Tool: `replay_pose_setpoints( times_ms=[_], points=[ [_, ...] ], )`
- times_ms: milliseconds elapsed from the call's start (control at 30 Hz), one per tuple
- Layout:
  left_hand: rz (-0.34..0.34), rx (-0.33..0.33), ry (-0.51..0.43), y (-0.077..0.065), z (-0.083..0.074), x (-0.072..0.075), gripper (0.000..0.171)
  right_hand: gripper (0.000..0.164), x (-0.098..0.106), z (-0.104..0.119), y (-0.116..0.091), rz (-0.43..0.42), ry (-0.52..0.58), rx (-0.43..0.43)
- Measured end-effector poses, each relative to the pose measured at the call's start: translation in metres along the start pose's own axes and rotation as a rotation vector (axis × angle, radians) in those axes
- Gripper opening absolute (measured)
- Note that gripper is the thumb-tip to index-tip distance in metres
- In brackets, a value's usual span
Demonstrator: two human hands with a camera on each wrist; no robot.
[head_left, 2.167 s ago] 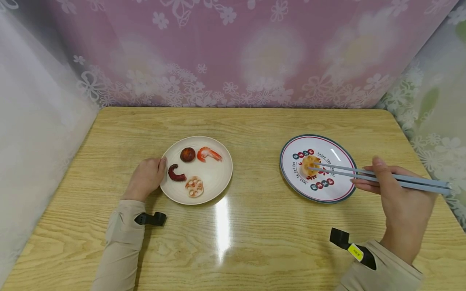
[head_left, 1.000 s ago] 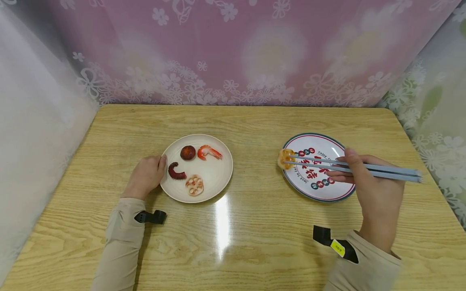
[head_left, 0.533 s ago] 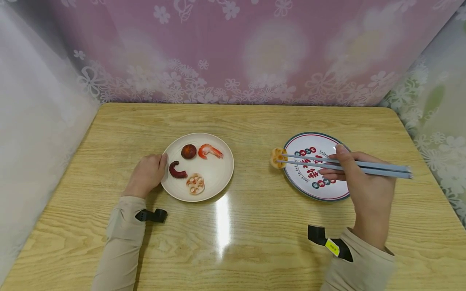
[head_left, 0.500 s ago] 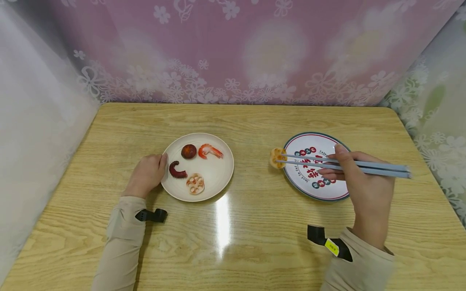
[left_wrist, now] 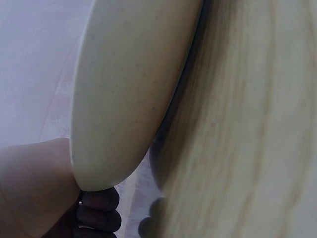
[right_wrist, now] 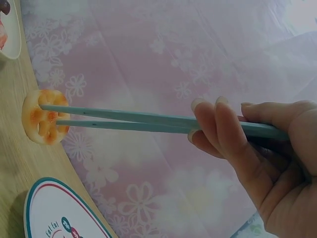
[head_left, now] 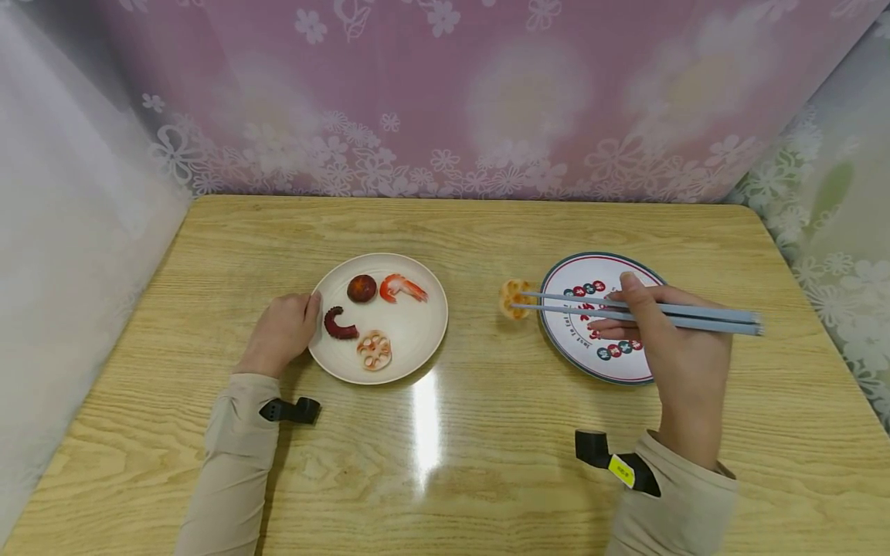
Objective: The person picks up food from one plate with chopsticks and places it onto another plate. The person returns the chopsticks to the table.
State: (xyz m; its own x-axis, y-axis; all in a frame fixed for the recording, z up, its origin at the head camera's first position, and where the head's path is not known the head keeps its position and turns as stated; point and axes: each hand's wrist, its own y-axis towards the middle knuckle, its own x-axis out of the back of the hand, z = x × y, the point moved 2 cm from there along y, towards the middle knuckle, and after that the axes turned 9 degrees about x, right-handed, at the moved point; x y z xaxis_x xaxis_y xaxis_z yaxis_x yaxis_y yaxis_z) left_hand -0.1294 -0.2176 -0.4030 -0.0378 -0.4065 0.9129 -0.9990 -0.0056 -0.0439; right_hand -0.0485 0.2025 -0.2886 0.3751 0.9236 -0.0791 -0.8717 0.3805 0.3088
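Observation:
In the head view my left hand (head_left: 278, 333) grips the left rim of a cream plate (head_left: 413, 347). The left wrist view has the thumb side against the plate wall (left_wrist: 119, 99), fingers curled below. My right hand (head_left: 670, 347) holds a pair of grey-blue chopsticks (head_left: 702, 313). Their tips carry a golden, holed lotus root slice (head_left: 509, 296) above the table, just left of a white plate (head_left: 598, 267) with red lettering. In the right wrist view the tips sit in or against the holes of the slice (right_wrist: 32, 119); how deep I cannot tell.
On the cream plate lie a mushroom cap (head_left: 361, 288), a shrimp (head_left: 405, 289), a tentacle piece (head_left: 339, 324) and a paler lotus root slice (head_left: 374, 351). Wooden table (head_left: 480, 432) stretches between and in front of the plates. A pink flowered curtain (head_left: 445, 100) hangs behind.
The chopsticks have lifted the golden lotus root slice off the white plate, and my right hand has moved left with it past the rim. My left hand stays on the cream plate.

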Motion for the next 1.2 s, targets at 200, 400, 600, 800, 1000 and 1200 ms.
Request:
replay_pose_setpoints(
  times_ms=[200,400,600,800,1000,1200],
  points=[
    [0.004,0.004,0.002,0.0,0.0,0.0,0.044,0.025,-0.007,-0.002,0.0,0.049,0.043,0.048],
    [0.003,0.004,0.003,-0.001,-0.001,0.001,0.044,0.027,-0.011,-0.002,-0.001,0.072,-0.01,0.048],
    [0.001,-0.002,0.0,-0.001,-0.002,0.001,0.044,0.034,-0.018,-0.001,-0.002,0.13,-0.151,0.031],
    [0.006,0.008,0.002,0.0,-0.001,0.001,0.044,0.032,-0.029,-0.001,-0.003,0.166,-0.056,0.06],
    [0.007,0.0,-0.006,0.0,-0.001,0.002,0.044,0.029,-0.04,-0.002,-0.006,0.229,-0.033,0.109],
    [0.013,0.003,-0.01,0.001,0.0,0.0,0.044,0.028,-0.048,-0.004,-0.009,0.256,-0.042,0.125]
  ],
)
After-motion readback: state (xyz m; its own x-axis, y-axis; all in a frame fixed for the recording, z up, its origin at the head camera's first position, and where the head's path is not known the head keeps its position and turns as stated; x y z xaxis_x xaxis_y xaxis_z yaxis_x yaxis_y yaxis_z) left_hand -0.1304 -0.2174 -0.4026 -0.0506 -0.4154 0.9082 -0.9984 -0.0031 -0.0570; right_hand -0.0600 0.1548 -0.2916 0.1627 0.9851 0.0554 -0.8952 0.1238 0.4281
